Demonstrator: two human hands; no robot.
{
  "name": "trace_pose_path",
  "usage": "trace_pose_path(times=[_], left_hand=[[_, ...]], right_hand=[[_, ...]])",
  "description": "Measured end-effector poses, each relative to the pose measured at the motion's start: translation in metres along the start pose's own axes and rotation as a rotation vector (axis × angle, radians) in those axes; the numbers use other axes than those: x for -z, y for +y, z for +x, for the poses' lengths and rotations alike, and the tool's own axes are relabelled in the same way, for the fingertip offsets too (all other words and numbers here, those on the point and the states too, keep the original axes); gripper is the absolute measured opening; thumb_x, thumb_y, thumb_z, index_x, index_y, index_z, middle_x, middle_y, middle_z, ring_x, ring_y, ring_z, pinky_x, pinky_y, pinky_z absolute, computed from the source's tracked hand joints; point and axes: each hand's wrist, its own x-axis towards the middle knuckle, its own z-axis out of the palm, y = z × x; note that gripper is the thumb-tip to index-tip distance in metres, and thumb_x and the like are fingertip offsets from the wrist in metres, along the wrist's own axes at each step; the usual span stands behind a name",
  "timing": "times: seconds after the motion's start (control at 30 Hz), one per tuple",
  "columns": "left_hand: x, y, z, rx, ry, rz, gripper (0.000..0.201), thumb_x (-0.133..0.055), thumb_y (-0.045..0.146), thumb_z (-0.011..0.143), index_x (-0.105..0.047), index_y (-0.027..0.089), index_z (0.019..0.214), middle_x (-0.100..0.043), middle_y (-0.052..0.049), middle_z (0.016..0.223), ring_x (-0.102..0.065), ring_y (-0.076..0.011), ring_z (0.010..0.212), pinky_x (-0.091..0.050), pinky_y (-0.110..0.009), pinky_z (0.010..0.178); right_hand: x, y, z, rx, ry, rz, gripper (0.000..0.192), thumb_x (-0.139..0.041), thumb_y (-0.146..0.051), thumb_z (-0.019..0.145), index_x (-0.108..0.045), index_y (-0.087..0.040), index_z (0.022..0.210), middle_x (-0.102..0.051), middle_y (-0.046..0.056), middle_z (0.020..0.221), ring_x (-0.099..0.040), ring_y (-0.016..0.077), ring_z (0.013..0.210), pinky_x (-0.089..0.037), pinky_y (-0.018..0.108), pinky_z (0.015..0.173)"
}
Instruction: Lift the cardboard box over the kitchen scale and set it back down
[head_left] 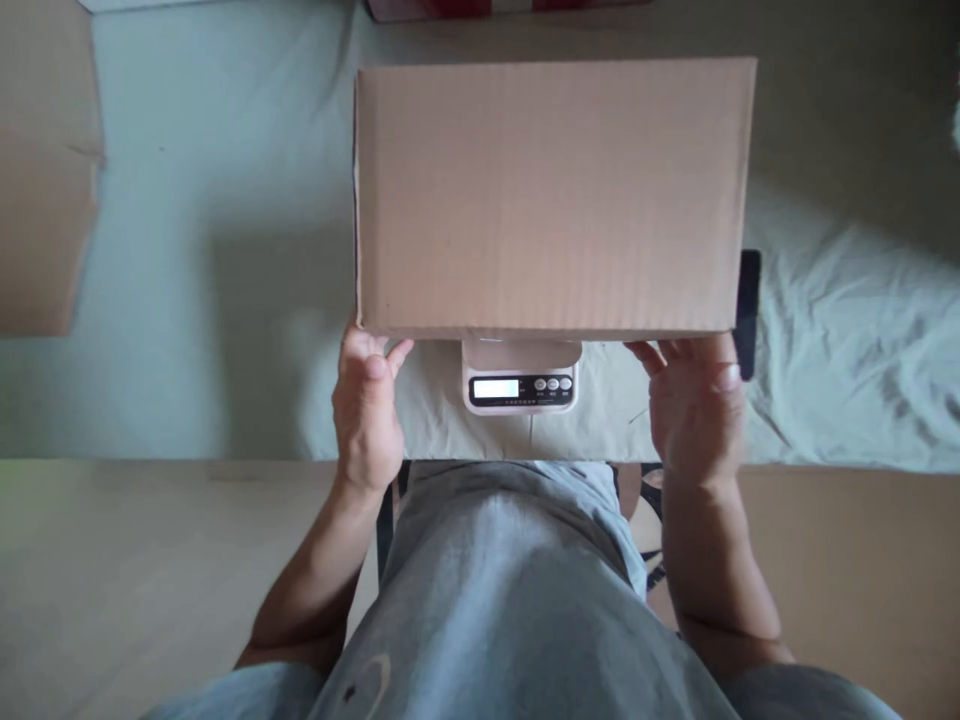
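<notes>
A closed brown cardboard box (551,195) is over a white digital scale (523,407), hiding most of its platform. Whether the box bears on the scale or is held just above it, I cannot tell. The scale's lit display and its row of buttons face me. At the box's near left corner, my left hand (367,410) grips the lower edge, its thumb upward and some fingers hidden beneath. My right hand (697,410) holds the near right corner in the same way, fingertips partly out of sight under the box.
A black flat object (748,315) lies partly hidden just right of the box. Pale green cloth (165,200) covers the table, wrinkled at the right. Another piece of cardboard (45,170) is at the far left, and a red box (442,8) shows at the back edge.
</notes>
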Motion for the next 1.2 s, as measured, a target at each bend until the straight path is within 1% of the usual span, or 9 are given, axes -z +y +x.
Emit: trace_pose_path(times=[0.27,0.4,0.47,0.6,0.73,0.87,1.0,1.1,1.2], left_hand=[[-0.002,-0.008,-0.004,-0.009,-0.034,0.035,0.035,-0.044,0.053,0.092,-0.057,0.033,0.117,-0.055,-0.003,0.133,-0.048,-0.0230,0.131,-0.045,-0.041,0.109],[0.002,-0.015,-0.002,0.020,-0.011,0.013,0.045,-0.043,0.058,0.091,-0.050,0.034,0.128,-0.044,-0.001,0.147,-0.039,-0.0234,0.140,-0.038,-0.044,0.114],[0.006,-0.024,0.001,0.062,0.016,0.012,0.045,-0.044,0.060,0.090,-0.051,0.034,0.125,-0.040,0.000,0.151,-0.037,-0.0233,0.142,-0.038,-0.044,0.114],[0.014,-0.050,0.006,0.144,0.078,0.007,0.042,-0.047,0.062,0.087,-0.057,0.028,0.109,-0.053,-0.005,0.136,-0.047,-0.0236,0.132,-0.039,-0.048,0.113],[0.017,-0.061,0.006,0.164,0.132,-0.014,0.044,-0.052,0.061,0.085,-0.059,0.025,0.107,-0.059,-0.007,0.124,-0.052,-0.0230,0.125,-0.039,-0.046,0.113],[0.014,-0.041,0.002,0.111,0.098,-0.003,0.038,-0.050,0.056,0.088,-0.060,0.030,0.114,-0.056,-0.003,0.134,-0.050,-0.0218,0.130,-0.046,-0.041,0.108],[0.005,-0.012,-0.006,0.015,0.045,-0.006,0.044,-0.046,0.051,0.092,-0.052,0.034,0.132,-0.048,0.000,0.144,-0.042,-0.0220,0.138,-0.042,-0.041,0.112],[-0.006,0.000,-0.004,-0.031,-0.018,-0.025,0.035,-0.046,0.049,0.093,-0.059,0.032,0.120,-0.055,-0.001,0.135,-0.046,-0.0219,0.134,-0.043,-0.040,0.112],[-0.017,0.008,0.008,-0.115,-0.031,-0.077,0.027,-0.049,0.050,0.091,-0.063,0.032,0.104,-0.059,0.002,0.126,-0.049,-0.0213,0.131,-0.044,-0.037,0.111]], right_hand=[[0.001,0.006,0.000,-0.011,0.009,-0.019,0.051,-0.041,-0.066,0.080,-0.061,-0.036,0.116,-0.064,0.001,0.127,-0.054,0.0257,0.128,-0.043,0.047,0.107],[0.007,0.008,0.006,-0.065,-0.013,0.058,0.047,-0.037,-0.064,0.084,-0.062,-0.037,0.114,-0.063,-0.001,0.130,-0.052,0.0250,0.130,-0.042,0.048,0.109],[0.012,0.013,0.008,-0.110,-0.011,0.094,0.046,-0.037,-0.062,0.085,-0.064,-0.037,0.113,-0.065,-0.001,0.128,-0.054,0.0251,0.128,-0.042,0.048,0.108],[0.020,0.028,0.011,-0.157,0.015,0.101,0.044,-0.039,-0.062,0.085,-0.064,-0.037,0.110,-0.068,0.000,0.124,-0.056,0.0250,0.125,-0.045,0.049,0.104],[0.022,0.036,0.011,-0.166,0.017,0.075,0.042,-0.042,-0.062,0.084,-0.065,-0.036,0.107,-0.068,0.000,0.123,-0.058,0.0238,0.122,-0.046,0.046,0.103],[0.021,0.029,0.008,-0.121,0.035,0.078,0.046,-0.040,-0.064,0.085,-0.064,-0.036,0.112,-0.068,0.000,0.125,-0.058,0.0239,0.122,-0.046,0.047,0.103],[0.016,0.019,0.003,0.035,0.044,0.089,0.048,-0.039,-0.061,0.086,-0.062,-0.035,0.119,-0.066,0.000,0.127,-0.058,0.0236,0.122,-0.044,0.047,0.106],[0.009,0.013,0.005,0.069,0.004,0.062,0.046,-0.041,-0.061,0.085,-0.065,-0.032,0.111,-0.068,0.002,0.121,-0.059,0.0240,0.120,-0.044,0.045,0.106],[0.000,0.003,0.016,0.098,0.008,0.047,0.045,-0.046,-0.063,0.082,-0.066,-0.032,0.108,-0.068,0.001,0.118,-0.058,0.0242,0.119,-0.046,0.044,0.103]])
